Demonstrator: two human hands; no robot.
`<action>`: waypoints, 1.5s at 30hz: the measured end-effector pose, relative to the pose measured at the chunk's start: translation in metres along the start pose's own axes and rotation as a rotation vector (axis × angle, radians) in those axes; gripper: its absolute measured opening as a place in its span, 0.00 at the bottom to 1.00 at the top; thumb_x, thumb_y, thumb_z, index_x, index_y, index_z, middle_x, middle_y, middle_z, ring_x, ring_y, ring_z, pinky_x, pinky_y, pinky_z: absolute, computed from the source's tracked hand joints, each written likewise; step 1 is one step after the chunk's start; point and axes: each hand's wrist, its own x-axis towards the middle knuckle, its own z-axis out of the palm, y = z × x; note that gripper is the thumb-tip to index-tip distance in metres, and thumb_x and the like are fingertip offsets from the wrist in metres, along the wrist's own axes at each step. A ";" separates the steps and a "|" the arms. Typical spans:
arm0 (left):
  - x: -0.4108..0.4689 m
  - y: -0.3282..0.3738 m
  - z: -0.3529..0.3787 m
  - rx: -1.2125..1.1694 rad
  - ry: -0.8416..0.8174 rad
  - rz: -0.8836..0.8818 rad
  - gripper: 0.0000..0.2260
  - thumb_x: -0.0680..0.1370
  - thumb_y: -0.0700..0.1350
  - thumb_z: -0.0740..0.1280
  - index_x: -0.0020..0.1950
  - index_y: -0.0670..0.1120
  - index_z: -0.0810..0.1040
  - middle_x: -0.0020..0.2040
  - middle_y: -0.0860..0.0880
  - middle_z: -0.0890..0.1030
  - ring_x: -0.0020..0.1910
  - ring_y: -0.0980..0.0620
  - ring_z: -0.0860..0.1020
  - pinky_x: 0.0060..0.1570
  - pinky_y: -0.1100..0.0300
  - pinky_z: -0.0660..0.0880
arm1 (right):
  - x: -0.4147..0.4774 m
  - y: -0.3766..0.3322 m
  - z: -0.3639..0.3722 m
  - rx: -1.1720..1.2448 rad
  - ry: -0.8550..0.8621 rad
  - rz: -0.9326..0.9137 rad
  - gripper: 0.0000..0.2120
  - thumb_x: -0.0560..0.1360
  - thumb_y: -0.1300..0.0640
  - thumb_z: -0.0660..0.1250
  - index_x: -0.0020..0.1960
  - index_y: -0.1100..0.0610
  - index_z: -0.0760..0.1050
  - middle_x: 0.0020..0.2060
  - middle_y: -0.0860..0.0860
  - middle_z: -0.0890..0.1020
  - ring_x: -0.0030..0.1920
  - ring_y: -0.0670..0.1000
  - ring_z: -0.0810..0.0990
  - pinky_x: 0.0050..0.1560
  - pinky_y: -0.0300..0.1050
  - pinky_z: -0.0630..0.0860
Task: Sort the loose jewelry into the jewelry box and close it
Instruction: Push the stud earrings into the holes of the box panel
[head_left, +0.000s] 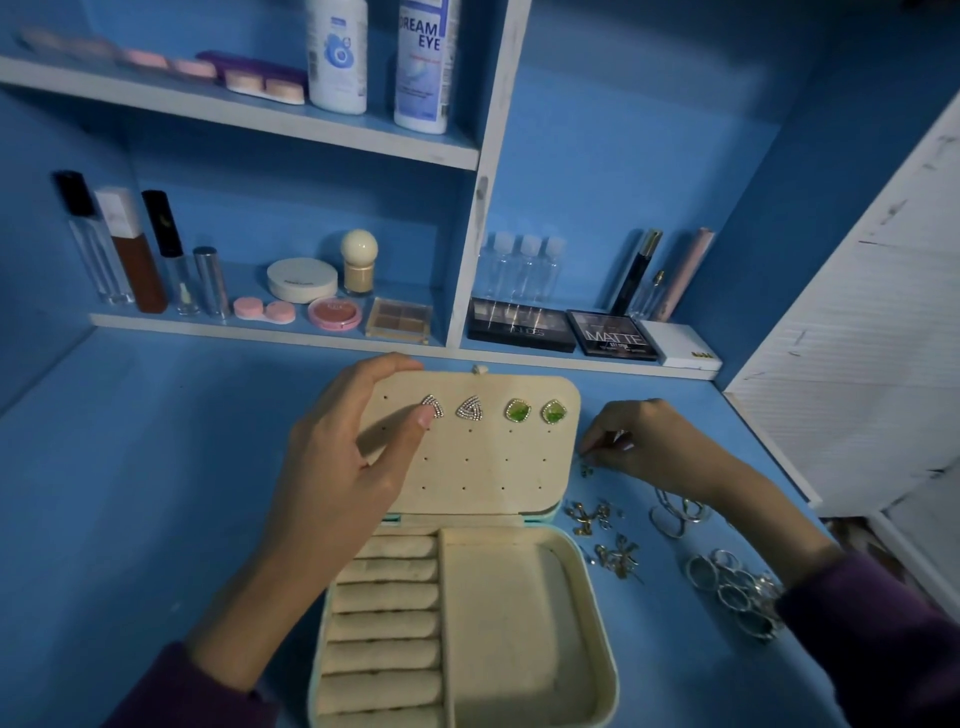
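On my feed, the left hand (337, 467) grips the open lid (493, 467) of the jewelry box (605, 623), thumb by a triangle stud (434, 405). The right hand (649, 441) reaches down among loose earrings (592, 514) on the desk (156, 467), grip unclear.

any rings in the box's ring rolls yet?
No: the ring rolls are bare, and the rings lie on the desk right of the box.

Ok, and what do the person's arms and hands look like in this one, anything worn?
The left hand and the right hand are bare: no gloves, rings or watch visible. Dark purple long sleeves, the left sleeve and the right sleeve, cover the arms, stopping short of the wrists.
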 end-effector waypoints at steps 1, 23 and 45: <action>0.000 0.000 0.000 0.002 0.000 0.000 0.12 0.75 0.37 0.69 0.56 0.46 0.75 0.49 0.55 0.78 0.38 0.74 0.74 0.39 0.82 0.65 | 0.000 0.000 0.000 0.003 0.001 0.000 0.07 0.70 0.64 0.73 0.43 0.52 0.83 0.38 0.41 0.79 0.40 0.40 0.78 0.46 0.38 0.77; 0.000 -0.001 0.000 0.003 -0.019 -0.004 0.12 0.75 0.38 0.69 0.57 0.46 0.75 0.49 0.55 0.78 0.38 0.74 0.74 0.38 0.82 0.66 | -0.003 0.012 0.005 -0.019 0.040 -0.045 0.06 0.70 0.67 0.70 0.40 0.58 0.82 0.39 0.47 0.81 0.38 0.46 0.79 0.44 0.39 0.75; 0.000 -0.002 0.000 -0.003 -0.014 -0.001 0.12 0.75 0.38 0.69 0.57 0.47 0.75 0.48 0.56 0.78 0.38 0.73 0.74 0.38 0.82 0.66 | -0.005 0.015 0.004 0.055 0.059 -0.062 0.09 0.70 0.68 0.72 0.42 0.55 0.83 0.40 0.40 0.80 0.43 0.42 0.79 0.43 0.27 0.72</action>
